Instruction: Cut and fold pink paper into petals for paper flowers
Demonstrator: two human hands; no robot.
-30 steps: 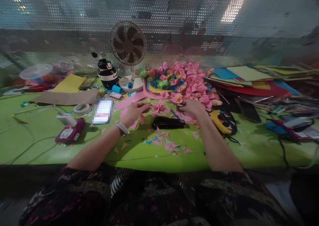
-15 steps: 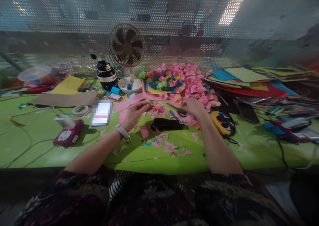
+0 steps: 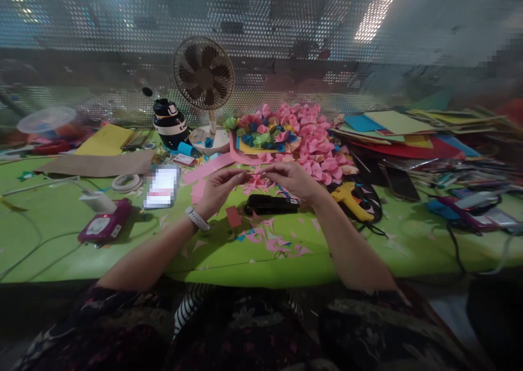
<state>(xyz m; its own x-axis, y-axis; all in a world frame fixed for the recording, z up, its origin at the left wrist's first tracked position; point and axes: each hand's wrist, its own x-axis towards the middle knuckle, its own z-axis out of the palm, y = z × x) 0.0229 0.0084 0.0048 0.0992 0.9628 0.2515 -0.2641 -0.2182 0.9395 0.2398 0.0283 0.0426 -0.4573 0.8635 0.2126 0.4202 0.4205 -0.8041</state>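
My left hand (image 3: 222, 188), with a white watch at the wrist, is closed in a pinch; what lies between its fingertips is too small to name. Facing it, my right hand (image 3: 289, 177) is also pinched, its fingertips a short way from the left ones. Pink folded paper (image 3: 256, 181) shows between and just below the fingertips. Nearer to me lie a black stapler (image 3: 272, 204), a small pink paper piece (image 3: 233, 217) and pink and blue scraps (image 3: 278, 244) on the green table (image 3: 302, 270).
Behind the hands is a heap of pink paper flowers (image 3: 316, 137). A fan (image 3: 205, 77) and black bottle (image 3: 169, 125) stand at the back. A phone (image 3: 160, 187) lies left; a yellow glue gun (image 3: 351, 201) and stacked coloured paper (image 3: 400, 123) are at right.
My right hand has moved left, towards my left hand, away from the dark scissors-like tool it was beside. More of the yellow glue gun shows. The view has shifted slightly.
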